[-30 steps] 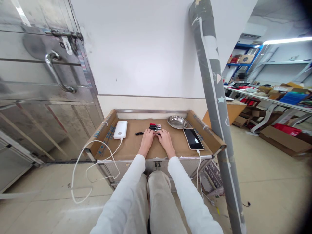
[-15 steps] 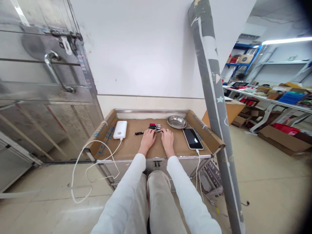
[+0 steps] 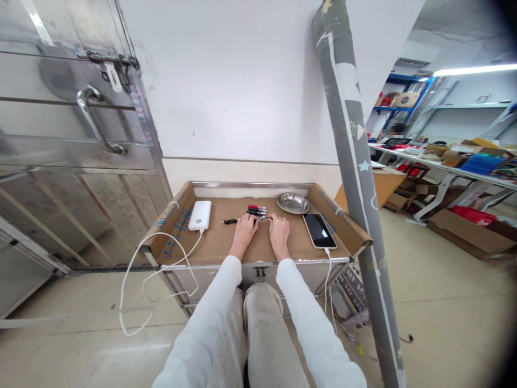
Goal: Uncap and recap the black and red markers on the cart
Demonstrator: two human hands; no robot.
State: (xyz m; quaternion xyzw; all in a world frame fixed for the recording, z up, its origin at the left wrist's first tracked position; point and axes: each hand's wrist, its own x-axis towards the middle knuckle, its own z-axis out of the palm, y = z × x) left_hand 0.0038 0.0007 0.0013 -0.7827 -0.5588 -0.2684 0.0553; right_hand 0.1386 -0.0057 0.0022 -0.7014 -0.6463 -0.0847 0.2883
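On the cardboard-lined top, a slim black pen lies crosswise beneath my fingers. My left hand is closed around its middle, and the black end sticks out to the left. Past my left fingertips, a silvery section shows between the two hands. My right hand pinches at the pen's right end, where the fingertips hide the exact contact. Just beyond my hands lies a small group of pens with red and black parts, side by side.
A white power bank with a cable lies left. To the right are a round metal dish and a plugged-in phone. Cardboard-covered side walls edge the top. A tall grey wrapped roll leans at right.
My right hand has shifted slightly to the right, widening the gap between my hands and showing more of the pen's silvery section. My left hand stays almost in place.
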